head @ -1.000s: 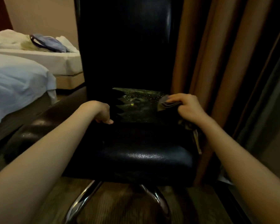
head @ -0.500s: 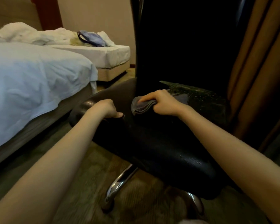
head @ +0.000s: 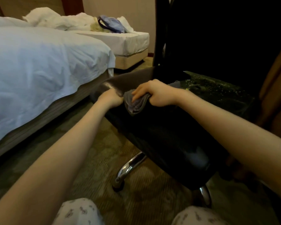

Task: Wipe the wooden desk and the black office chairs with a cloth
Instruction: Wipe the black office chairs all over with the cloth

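Observation:
A black office chair (head: 177, 137) fills the middle and right, its tall backrest dark behind the seat. My right hand (head: 154, 93) grips a folded grey cloth (head: 135, 103) and presses it on the seat's left front part. Just left of the cloth, my left hand (head: 111, 99) curls over the seat's left edge and holds it. A worn, speckled patch (head: 217, 88) shows at the seat's back right.
A bed with a white sheet (head: 39, 65) stands close on the left; a second bed (head: 120, 41) with linen and a blue bag lies behind. Brown curtains (head: 279, 70) hang at the right. The chair's chrome legs (head: 130, 166) spread over the carpet. My knees show at the bottom.
My right hand has slid the cloth from the seat's right rear across to its left front, beside my left hand. The chair has turned and the view has shifted left.

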`<state>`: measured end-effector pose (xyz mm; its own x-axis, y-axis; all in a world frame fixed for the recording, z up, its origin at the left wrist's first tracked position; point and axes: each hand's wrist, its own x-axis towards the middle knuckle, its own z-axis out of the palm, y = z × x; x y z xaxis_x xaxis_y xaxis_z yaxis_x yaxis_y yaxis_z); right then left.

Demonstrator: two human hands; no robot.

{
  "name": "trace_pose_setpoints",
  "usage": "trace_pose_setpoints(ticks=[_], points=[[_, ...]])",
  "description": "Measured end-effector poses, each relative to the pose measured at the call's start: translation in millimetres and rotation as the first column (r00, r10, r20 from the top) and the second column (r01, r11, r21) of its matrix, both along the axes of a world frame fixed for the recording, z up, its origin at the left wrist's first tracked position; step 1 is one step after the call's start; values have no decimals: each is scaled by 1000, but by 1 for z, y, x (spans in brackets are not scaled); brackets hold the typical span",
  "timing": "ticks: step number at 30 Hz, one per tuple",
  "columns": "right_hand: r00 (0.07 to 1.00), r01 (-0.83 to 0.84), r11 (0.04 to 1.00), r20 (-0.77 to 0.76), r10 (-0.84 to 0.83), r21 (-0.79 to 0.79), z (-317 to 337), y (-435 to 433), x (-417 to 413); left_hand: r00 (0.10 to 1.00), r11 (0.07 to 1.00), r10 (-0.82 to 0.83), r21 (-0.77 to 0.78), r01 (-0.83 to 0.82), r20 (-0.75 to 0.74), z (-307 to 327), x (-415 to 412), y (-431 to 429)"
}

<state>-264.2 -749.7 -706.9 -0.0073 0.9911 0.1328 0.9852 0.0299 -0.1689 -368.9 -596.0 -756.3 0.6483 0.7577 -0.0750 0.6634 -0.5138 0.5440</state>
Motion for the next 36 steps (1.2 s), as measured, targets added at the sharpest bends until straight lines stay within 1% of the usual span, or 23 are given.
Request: trace_pose_setpoints(ticks=[1, 3, 5, 6, 8, 10, 11, 12, 15, 16, 18, 19, 21, 23, 25, 27, 28, 29, 31, 32, 34, 35, 36], points=[[998, -62, 997, -19, 61, -43, 2, -6, -3, 1000, 999, 6, -50, -6, 14, -3, 0, 2], [984, -173, 970, -71, 162, -172, 7, -18, -15, 997, 986, 74, -151, -73, 0, -4, -3, 1], [975, -220, 936, -85, 204, -275, 16, -17, -26, 990, 962, 137, -237, -137, -17, -6, -7, 6], [977, -215, 937, -73, 202, -275, 20, -12, -29, 989, 948, 149, -280, -148, -20, -8, -9, 8], [988, -155, 975, -9, 156, -158, 23, 2, -30, 989, 927, 145, -350, -134, 4, -12, -14, 16], [987, -86, 995, 135, 91, -40, 14, 17, -26, 987, 900, 152, -420, -115, 56, -18, -25, 21], [978, -71, 997, 192, 77, -38, 6, 22, -25, 984, 882, 165, -455, -119, 61, -19, -31, 23], [974, -73, 996, 210, 83, -56, 0, 23, -25, 984, 864, 169, -489, -123, 52, -21, -39, 23], [978, -98, 989, 176, 116, -108, -1, 13, -29, 994, 826, 84, -553, -110, -73, -28, -52, 18], [972, -115, 983, 187, 141, -140, 1, 7, -32, 995, 797, 86, -595, -103, -58, -31, -50, 13], [956, -188, 955, 183, 231, -229, 3, -2, -41, 981, 692, 185, -715, -94, 50, -37, -43, 2], [948, -224, 932, 160, 276, -284, 4, -4, -46, 967, 653, 238, -752, -88, 94, -38, -39, -3], [942, -246, 904, 134, 308, -349, 4, -1, -55, 939, 614, 315, -784, -88, 141, -43, -34, -7], [943, -200, 932, 199, 267, -302, 4, 9, -60, 924, 601, 348, -795, -87, 161, -47, -32, -5], [899, -167, 952, 358, 254, -255, -1, 19, -67, 896, 583, 410, -805, -112, 172, -51, -32, -1], [838, -134, 951, 481, 259, -280, -10, 24, -75, 866, 581, 469, -799, -155, 173, -62, -27, 11], [820, -121, 943, 504, 271, -309, -11, 22, -80, 857, 582, 481, -798, -158, 182, -64, -24, 15], [809, -123, 929, 507, 298, -350, -12, 17, -86, 851, 591, 489, -790, -162, 191, -67, -23, 18], [768, -128, 869, 507, 392, -478, -9, 1, -101, 823, 564, 526, -813, -149, 214, -73, -17, 23], [737, -113, 819, 506, 449, -562, -10, -9, -110, 801, 537, 557, -831, -147, 219, -71, -16, 22], [713, -55, 683, 450, 538, -729, -15, -23, -129, 764, 522, 602, -839, -154, 235, -70, -15, 18], [725, -22, 611, 408, 555, -791, -16, -26, -136, 757, 528, 607, -834, -158, 240, -65, -17, 13], [759, -17, 564, 357, 544, -825, -13, -24, -140, 748, 516, 616, -844, -147, 246, -59, -20, 7]])
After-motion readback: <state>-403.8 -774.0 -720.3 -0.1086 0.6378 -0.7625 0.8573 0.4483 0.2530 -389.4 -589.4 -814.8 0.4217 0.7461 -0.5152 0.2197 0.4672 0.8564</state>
